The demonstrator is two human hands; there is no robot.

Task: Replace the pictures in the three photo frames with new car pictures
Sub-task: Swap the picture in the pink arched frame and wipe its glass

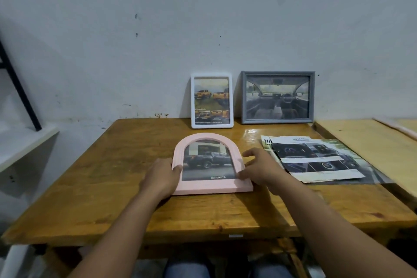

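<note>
A scuffed, pale grey wall (158, 29) is seen behind a varnished wooden counter (108, 187), its grain streaked and its far right corner glossed with reflected light. Against the wall, two frames are propped upright: a white rounded-corner frame (211, 75), smooth like plastic, filled with a picture of orange pickup trucks above a row of smaller shots, its caption line too small to be read; just beside it on the right, a grey rectangular frame (277, 74) with a matte, slightly rough finish, in which a car interior with dashboard and steering wheel is shown.

Nearer, a pink arched frame (212, 186) is laid flat, face up, on the middle of the counter, its ribbed border curving into a rounded top. A dark pickup truck is pictured inside, and "TOYOTA" with the logo is read in white along the bottom.

The left hand (161, 178) is clamped on the frame's left edge, thumb pressed on the front face. The right hand (259, 169) is rested at the right edge, fingers spread apart, fingertips touching the border.

To the right, a loose pile of glossy car brochure pages (320, 160) is spread flat, edges ragged; the letters "HI" and part of "ADVAN" are made out, the rest blurred.
</note>
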